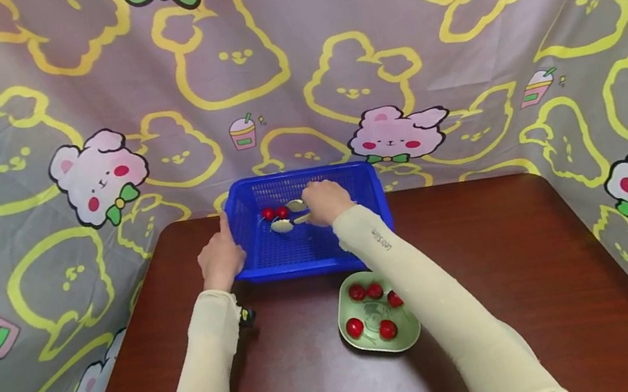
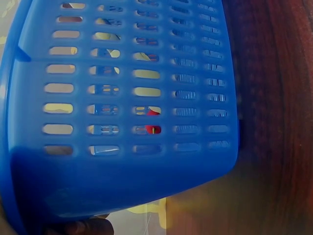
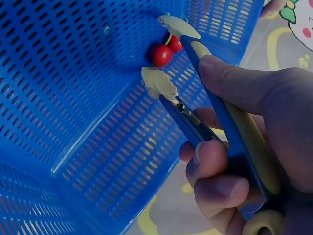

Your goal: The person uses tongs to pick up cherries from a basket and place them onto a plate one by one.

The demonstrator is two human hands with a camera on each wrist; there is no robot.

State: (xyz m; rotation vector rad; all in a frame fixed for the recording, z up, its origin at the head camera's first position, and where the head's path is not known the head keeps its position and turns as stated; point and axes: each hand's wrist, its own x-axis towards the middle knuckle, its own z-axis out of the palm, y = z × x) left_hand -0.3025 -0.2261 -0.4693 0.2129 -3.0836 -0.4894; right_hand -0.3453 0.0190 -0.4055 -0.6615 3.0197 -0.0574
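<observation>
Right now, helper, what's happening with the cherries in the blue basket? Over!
Left hand on blue basket rim. Right fingers grip tongs, tips apart. Two cherries in basket, not gripped. Nothing seen in their way.

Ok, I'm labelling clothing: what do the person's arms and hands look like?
Both sleeves are cream fabric; the right sleeve bears small dark lettering near the wrist. The left hand and right hand are bare. A small blackish object, unclear, shows by the left sleeve's end.
</observation>
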